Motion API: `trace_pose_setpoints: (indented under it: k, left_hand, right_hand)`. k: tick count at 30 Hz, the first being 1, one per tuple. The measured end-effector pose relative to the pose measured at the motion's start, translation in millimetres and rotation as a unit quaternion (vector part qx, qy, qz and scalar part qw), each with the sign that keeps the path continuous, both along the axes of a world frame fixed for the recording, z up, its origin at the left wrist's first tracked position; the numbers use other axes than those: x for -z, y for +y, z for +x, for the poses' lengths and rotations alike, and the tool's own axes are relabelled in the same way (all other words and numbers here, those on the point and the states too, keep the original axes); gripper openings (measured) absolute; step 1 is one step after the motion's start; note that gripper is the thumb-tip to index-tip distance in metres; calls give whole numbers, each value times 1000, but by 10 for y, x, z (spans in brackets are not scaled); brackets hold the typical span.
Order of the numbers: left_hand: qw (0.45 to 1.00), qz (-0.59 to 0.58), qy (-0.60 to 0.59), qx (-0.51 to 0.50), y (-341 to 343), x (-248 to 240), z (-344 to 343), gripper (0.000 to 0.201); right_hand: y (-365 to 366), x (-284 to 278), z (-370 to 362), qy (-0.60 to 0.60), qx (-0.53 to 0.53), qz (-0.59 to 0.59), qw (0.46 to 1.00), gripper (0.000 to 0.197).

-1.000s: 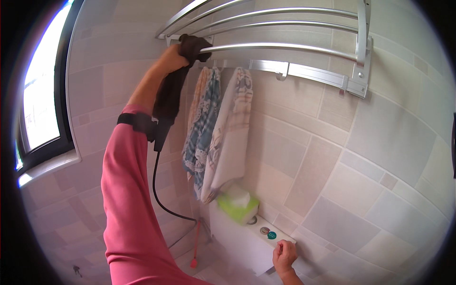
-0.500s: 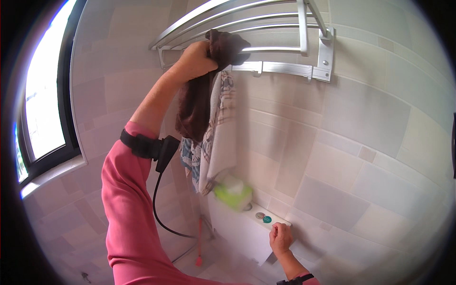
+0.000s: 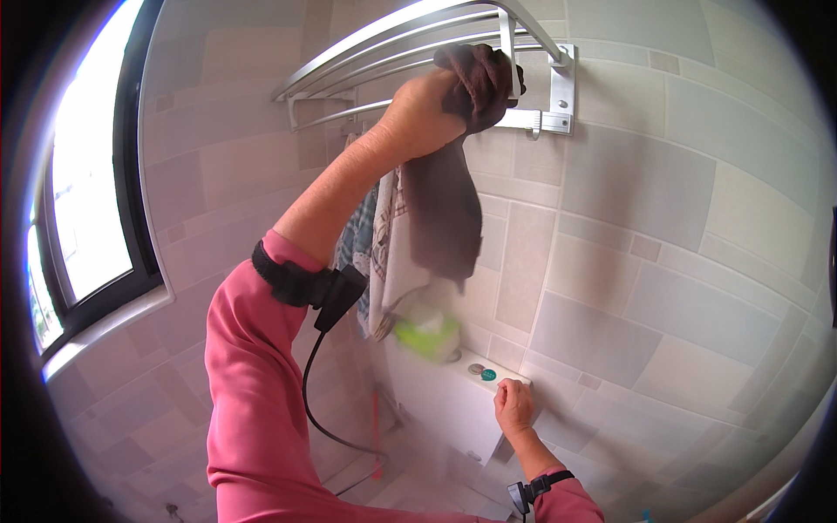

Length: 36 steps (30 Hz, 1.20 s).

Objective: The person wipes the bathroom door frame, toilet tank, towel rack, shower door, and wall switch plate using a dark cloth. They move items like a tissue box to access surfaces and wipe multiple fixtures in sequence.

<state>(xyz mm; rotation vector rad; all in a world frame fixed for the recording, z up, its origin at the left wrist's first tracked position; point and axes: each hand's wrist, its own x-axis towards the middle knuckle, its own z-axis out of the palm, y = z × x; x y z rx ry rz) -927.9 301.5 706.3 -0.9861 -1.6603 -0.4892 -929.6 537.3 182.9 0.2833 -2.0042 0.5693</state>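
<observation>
My left hand (image 3: 427, 113) is closed round a dark brown cloth (image 3: 445, 205), bunched against the front bar of a silver towel rack (image 3: 384, 30), near its right end. The cloth's lower part hangs below my fist and partly covers a pale patterned towel (image 3: 384, 235). Lower down, my right hand (image 3: 514, 404) has its fingers curled at the near right corner of a white toilet tank (image 3: 436, 397). Whether those fingers hold anything or grip the edge is hidden.
A blurred green-and-white item (image 3: 425, 331) stands on the tank, beside a round green disc (image 3: 488, 375). At left is a dark-framed window (image 3: 135, 192). A hook (image 3: 534, 125) hangs under the rack. A reddish stick (image 3: 377, 427) leans by the tank.
My left hand has slid right along the rack with the brown cloth, uncovering more of the hanging towels. My right hand stays by the tank corner.
</observation>
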Motion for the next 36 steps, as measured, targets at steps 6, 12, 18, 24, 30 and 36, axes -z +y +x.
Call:
trace_pose_setpoints:
  k: [6, 12, 18, 24, 30, 36]
  left_hand:
    - [997, -55, -12, -49, -161, -62, -24, 35]
    - [999, -33, 11, -33, -509, -48, -326, 26]
    - [968, 10, -69, -243, -1563, -52, -1135, 31]
    - [948, 42, -61, -310, -2294, -54, -1666, 36]
    - [928, 72, -104, -351, -2696, -75, -2038, 33]
    - [903, 165, -91, -387, -2864, 64, -2201, 35]
  right_hand:
    - [19, -16, 16, -5, -6, 4, 1000, 19]
    - [9, -39, 53, -27, -4, 0, 1000, 17]
    - [44, -5, 27, -33, -11, 1, 999, 17]
    - [103, 37, -15, -29, -10, 25, 999, 16]
    - [96, 33, -6, -39, 1, 22, 999, 17]
    - [45, 2, 37, -57, 29, 18, 998, 17]
